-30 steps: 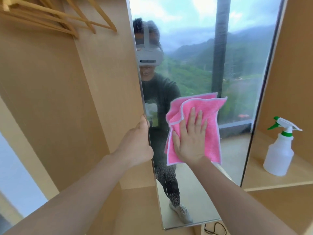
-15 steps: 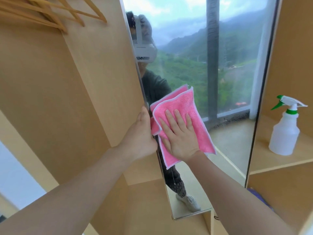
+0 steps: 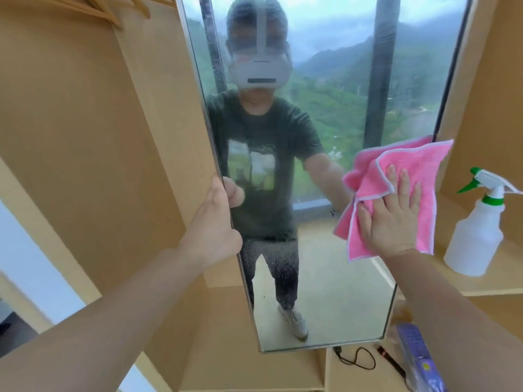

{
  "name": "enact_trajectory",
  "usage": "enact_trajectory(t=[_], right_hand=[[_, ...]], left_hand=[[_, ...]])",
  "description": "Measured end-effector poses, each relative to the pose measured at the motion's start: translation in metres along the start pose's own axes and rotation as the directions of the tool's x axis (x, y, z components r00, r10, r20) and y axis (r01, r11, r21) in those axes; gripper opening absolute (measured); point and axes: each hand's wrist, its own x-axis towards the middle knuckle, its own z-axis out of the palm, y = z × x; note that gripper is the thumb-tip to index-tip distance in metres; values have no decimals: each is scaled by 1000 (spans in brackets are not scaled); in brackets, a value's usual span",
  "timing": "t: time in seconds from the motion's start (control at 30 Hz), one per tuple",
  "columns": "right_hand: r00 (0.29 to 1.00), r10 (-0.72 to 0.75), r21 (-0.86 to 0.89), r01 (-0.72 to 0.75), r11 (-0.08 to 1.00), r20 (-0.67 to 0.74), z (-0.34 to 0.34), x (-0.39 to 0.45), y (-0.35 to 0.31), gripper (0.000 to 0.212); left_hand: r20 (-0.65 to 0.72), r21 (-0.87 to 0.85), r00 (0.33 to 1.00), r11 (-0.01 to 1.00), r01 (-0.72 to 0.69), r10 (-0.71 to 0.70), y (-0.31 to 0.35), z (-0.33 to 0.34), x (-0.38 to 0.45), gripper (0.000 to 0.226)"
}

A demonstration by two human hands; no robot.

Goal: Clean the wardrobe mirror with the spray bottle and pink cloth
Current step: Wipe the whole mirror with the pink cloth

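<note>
Hangers: wooden hangers (image 3: 113, 9) hang at 11 o'clock, against the wardrobe's pale wood panel (image 3: 85, 137).
Left hand: the left hand (image 3: 215, 222) sits at about 9 o'clock of centre, gripping the mirror's left edge; the thumb lies along the front of the edge and the fingers wrap behind the glass, showing only as a reflection.
Mirror: the wardrobe mirror (image 3: 325, 292) fills the middle, from 12 down to 6 o'clock. It reflects a person in a dark shirt, a window and green hills. A speckled, misty patch shows low on the glass.
Pink cloth: the pink cloth (image 3: 410, 171) lies flat against the glass at 3 o'clock of the mirror, its top corner reaching the right edge.
Right hand: the right hand (image 3: 393, 219) presses the cloth to the mirror with straight, spread fingers, palm flat.
Spray bottle: the white spray bottle (image 3: 478, 236) with green trigger stands upright on a wooden shelf (image 3: 495, 284) at 3 o'clock, apart from both hands.
Floor items: a black cable (image 3: 356, 359) lies at 5 o'clock below the mirror.
</note>
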Motion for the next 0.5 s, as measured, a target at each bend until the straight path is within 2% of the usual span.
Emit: enact_trajectory(t=[0.1, 0.33, 0.4, 0.5], right_hand=[[999, 52, 33, -52, 998, 13, -1, -2, 7, 60], [983, 172, 136, -161, 977, -70, 10, -6, -16, 60], [979, 182, 153, -167, 974, -90, 15, -10, -26, 59], [980, 163, 155, -144, 977, -116, 24, -17, -41, 60]], left_hand=[[3, -2, 1000, 1000, -3, 3, 5, 3, -5, 85], [-47, 72, 998, 997, -32, 35, 10, 6, -12, 81], [-53, 121, 998, 992, -38, 45, 5, 11, -15, 83], [-39, 99, 999, 995, -29, 33, -2, 19, -19, 85]])
